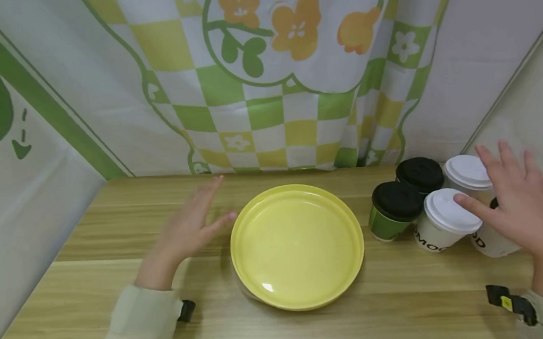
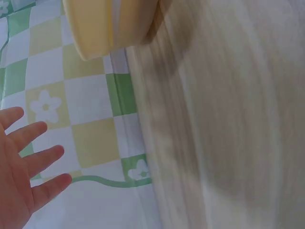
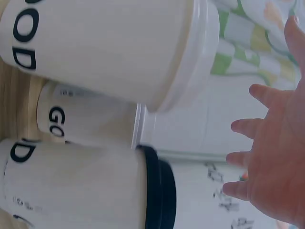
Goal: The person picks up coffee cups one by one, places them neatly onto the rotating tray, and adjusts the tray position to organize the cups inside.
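Observation:
A round yellow plate (image 1: 297,247) lies in the middle of the wooden table. My left hand (image 1: 190,229) is just left of it, fingers spread and holding nothing, the thumb near the plate's rim. At the right, my right hand (image 1: 522,197) hovers with spread fingers over a cluster of lidded paper cups. Nearest it are a white cup with a white lid (image 1: 452,211) and a white cup with a black lid (image 3: 76,181), partly hidden by the hand in the head view. A green cup with a black lid (image 1: 394,210) stands closest to the plate.
Behind the green cup is another black-lidded cup (image 1: 419,174), and a second white-lidded cup (image 1: 468,171) stands at the back right. A checked, flowered curtain (image 1: 267,111) hangs along the table's far edge. White fabric walls rise at both sides.

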A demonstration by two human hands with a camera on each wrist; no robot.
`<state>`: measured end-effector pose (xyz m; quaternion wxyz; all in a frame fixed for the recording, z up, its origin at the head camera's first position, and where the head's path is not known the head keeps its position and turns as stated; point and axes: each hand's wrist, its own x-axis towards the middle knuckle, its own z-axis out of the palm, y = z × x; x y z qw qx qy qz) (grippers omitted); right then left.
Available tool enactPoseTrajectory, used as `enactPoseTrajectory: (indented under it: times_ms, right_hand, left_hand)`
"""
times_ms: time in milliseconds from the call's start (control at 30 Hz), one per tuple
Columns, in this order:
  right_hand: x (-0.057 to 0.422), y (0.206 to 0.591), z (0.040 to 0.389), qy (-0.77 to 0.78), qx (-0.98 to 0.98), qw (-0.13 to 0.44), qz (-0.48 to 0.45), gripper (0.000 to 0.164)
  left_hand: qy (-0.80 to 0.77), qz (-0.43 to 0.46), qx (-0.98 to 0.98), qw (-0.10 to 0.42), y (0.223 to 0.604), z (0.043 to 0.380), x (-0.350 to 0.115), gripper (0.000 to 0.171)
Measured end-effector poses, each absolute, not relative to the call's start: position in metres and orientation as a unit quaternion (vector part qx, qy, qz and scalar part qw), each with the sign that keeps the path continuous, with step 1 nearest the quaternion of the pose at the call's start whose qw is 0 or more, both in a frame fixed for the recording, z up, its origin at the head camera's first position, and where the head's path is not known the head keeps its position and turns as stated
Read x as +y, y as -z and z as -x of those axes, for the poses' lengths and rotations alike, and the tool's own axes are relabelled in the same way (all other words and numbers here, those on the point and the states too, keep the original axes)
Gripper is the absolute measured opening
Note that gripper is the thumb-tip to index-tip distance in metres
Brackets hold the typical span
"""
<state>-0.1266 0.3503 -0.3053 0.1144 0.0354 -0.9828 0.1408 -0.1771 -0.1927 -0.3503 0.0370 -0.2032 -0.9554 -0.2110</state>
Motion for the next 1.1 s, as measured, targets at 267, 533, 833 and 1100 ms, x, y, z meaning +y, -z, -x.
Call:
enactPoseTrajectory:
  times_ms: [267, 533, 833, 1100]
  right_hand:
    - [0.378, 0.316, 0.12, -0.159, -0.971, 0.18, 0.0, 0.097]
    - [0.398, 0.328, 0.106, -0.188, -0.966, 0.169, 0.049, 0.096]
    - [0.496, 0.407, 0.132, -0.177, -0.964, 0.172, 0.101, 0.108]
    - [0.526, 0.435, 0.138, -0.174, -0.965, 0.143, 0.137, 0.116]
  left_hand:
    - [0.291, 0.192, -0.937, -0.005, 0.361, 0.18, -0.192, 0.083]
    - [0.369, 0.167, -0.912, -0.062, 0.373, 0.181, -0.193, 0.08]
    - [0.41, 0.173, -0.892, -0.081, 0.386, 0.181, -0.193, 0.078]
    - [0.419, 0.171, -0.886, -0.105, 0.39, 0.181, -0.192, 0.076]
